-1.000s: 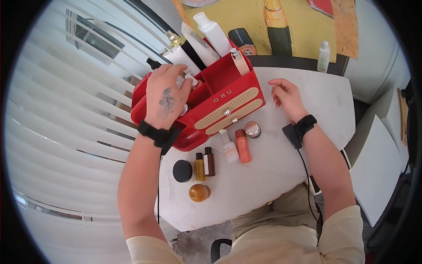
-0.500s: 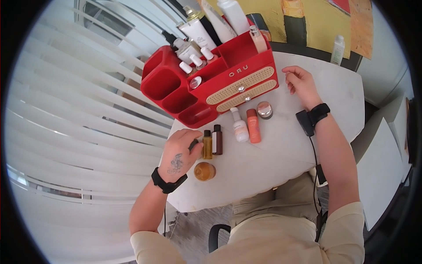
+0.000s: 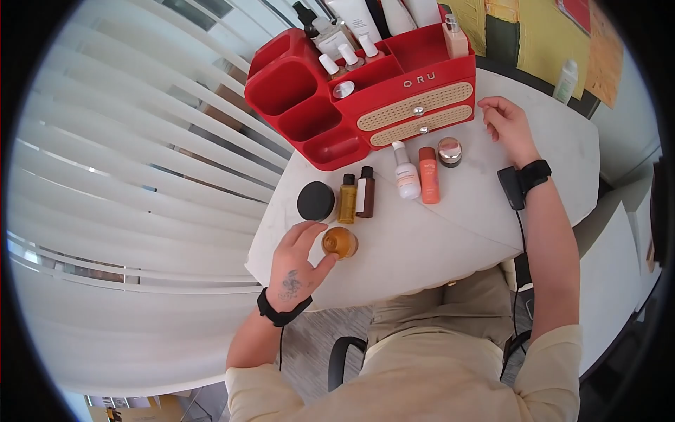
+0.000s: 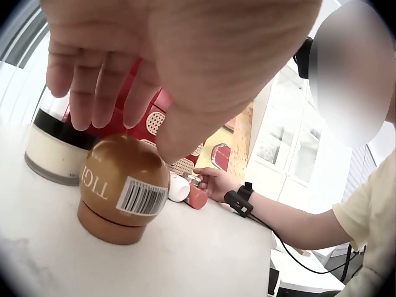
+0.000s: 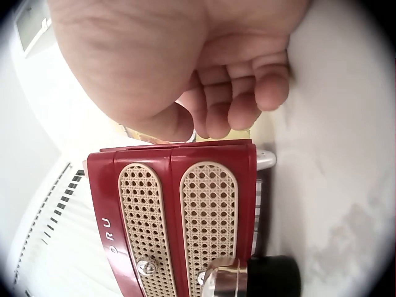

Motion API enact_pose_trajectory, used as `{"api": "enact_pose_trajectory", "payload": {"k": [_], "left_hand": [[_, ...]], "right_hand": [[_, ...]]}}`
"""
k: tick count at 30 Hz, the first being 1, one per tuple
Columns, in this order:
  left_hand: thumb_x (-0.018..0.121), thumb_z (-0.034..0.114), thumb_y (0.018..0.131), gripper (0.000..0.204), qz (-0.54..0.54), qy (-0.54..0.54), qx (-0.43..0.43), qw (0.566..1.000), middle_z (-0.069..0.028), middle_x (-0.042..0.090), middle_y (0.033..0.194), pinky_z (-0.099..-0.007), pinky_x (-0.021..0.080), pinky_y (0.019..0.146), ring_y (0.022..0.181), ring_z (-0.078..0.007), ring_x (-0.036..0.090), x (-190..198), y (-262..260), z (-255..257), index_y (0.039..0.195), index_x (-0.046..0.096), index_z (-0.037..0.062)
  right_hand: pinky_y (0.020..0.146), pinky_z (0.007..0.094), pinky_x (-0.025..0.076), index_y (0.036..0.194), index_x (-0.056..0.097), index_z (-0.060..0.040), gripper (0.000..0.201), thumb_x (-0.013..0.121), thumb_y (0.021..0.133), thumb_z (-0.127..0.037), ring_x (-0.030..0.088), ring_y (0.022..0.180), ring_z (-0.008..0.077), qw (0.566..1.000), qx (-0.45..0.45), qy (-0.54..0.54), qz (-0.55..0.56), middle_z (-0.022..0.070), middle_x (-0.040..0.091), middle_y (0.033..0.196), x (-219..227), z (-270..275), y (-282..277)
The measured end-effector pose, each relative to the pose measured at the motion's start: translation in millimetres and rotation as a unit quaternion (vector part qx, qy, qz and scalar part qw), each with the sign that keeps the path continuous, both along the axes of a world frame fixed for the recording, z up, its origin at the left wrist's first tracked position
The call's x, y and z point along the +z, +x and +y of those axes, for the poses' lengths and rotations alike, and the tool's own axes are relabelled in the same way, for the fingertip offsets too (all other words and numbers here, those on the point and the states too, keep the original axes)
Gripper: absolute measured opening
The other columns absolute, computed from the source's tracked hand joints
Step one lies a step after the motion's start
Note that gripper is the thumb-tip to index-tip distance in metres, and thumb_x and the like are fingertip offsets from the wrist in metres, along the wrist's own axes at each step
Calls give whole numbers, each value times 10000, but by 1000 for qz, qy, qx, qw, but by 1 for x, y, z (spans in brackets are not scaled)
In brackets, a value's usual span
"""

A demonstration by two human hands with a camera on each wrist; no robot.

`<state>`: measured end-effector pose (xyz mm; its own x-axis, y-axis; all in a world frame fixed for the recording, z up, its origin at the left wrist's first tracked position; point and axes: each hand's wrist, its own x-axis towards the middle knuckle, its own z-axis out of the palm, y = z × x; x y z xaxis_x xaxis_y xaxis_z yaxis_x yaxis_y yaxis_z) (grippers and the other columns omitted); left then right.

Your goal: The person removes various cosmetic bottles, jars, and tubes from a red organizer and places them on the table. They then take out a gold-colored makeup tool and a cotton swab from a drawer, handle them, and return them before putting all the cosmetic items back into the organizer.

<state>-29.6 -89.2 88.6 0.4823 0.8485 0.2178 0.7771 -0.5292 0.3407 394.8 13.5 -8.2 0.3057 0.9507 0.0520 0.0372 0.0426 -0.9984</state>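
My left hand reaches over the near left of the table, fingers spread and relaxed around a rounded amber bottle. Its thumb tip is right at the bottle's near side. In the left wrist view the bottle shows a barcode label, with straight fingers above and behind it. Beyond stand a black-lidded jar, a small yellow bottle and a dark brown bottle. My right hand rests loosely curled and holds nothing, beside the right end of a red organizer.
The organizer holds several bottles and tubes, with left compartments bare. In front of it are a white pump bottle, an orange bottle and a small round jar. Window blinds border the left; a pale bottle stands back right.
My left hand has come down from the organizer, passed over the black-lidded jar, and moved nearer to the amber bottle. The head view has shifted. My right hand has stayed put.
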Motion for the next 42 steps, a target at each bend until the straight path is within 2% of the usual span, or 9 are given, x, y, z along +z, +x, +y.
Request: {"api": "enact_pose_trajectory", "payload": {"k": [7, 17, 20, 22, 23, 28, 30, 37, 42], "left_hand": [[770, 105, 703, 497, 1, -43, -7, 999, -164, 616, 1127, -400, 521, 850, 993, -355, 616, -4, 14, -3, 1165, 601, 36], [767, 108, 699, 597, 18, -35, -40, 998, -170, 602, 1128, -385, 517, 847, 960, -354, 611, -19, 23, -8, 1248, 543, 34], [751, 108, 754, 600, -34, -119, -2, 992, -158, 598, 1145, -355, 512, 850, 977, -291, 626, -28, 18, -8, 1291, 497, 18], [730, 125, 822, 591, -300, -266, 36, 915, -128, 590, 1162, -334, 505, 850, 1010, -222, 615, -35, 14, -7, 1326, 449, -3], [701, 175, 879, 576, -354, -299, 28, 886, -100, 582, 1171, -311, 501, 831, 1029, -170, 587, -37, 12, -5, 1347, 419, -8], [661, 317, 914, 592, -433, -389, 40, 812, -104, 580, 1239, -305, 500, 794, 1032, -167, 587, -32, 8, -2, 1361, 416, 17], [682, 316, 902, 598, -497, -446, 44, 743, -95, 577, 1243, -309, 496, 803, 1048, -161, 577, -30, 12, -3, 1356, 424, 24], [644, 82, 867, 555, -408, -351, 4, 843, -74, 546, 1244, -328, 412, 1013, 1159, -184, 531, -32, 26, -4, 1374, 420, 52], [649, 41, 867, 554, -455, -411, 13, 790, -66, 534, 1219, -323, 418, 1000, 1160, -165, 510, -27, 29, -5, 1373, 422, 54]], "right_hand": [[497, 191, 395, 1060, 648, -31, 196, 533, 920, -106, 498, 582, 36, 1000, 1, 2, 17, -35, 568, 722, 3, -2, -3], [518, 195, 396, 1050, 666, -47, 195, 563, 911, -137, 503, 619, 41, 1000, 0, -10, 20, -37, 581, 743, 6, -3, -4], [517, 196, 394, 1057, 666, -51, 199, 567, 913, -145, 504, 622, 41, 1000, -4, -8, 11, -37, 579, 741, 5, -5, -4], [519, 196, 395, 1064, 665, -52, 202, 569, 915, -150, 507, 629, 42, 1000, 1, 4, 10, -35, 581, 749, 0, -3, -2], [518, 196, 397, 1060, 668, -55, 198, 569, 919, -154, 508, 629, 41, 1000, 4, 5, 12, -36, 581, 748, 0, -2, -1], [517, 196, 402, 1056, 668, -54, 196, 566, 919, -150, 506, 622, 40, 1000, 5, 1, 4, -39, 581, 751, 0, -2, -2], [518, 196, 403, 1055, 668, -53, 195, 565, 919, -148, 505, 621, 40, 1000, 1, -1, 4, -40, 581, 751, 1, -2, -1], [528, 199, 403, 1048, 660, -49, 190, 546, 917, -128, 506, 626, 43, 1000, 5, -5, 11, -37, 585, 759, 5, -4, -4], [533, 202, 404, 1047, 658, -48, 192, 541, 914, -121, 504, 625, 43, 1000, 4, -11, 9, -36, 585, 757, 9, -5, -5]]}}
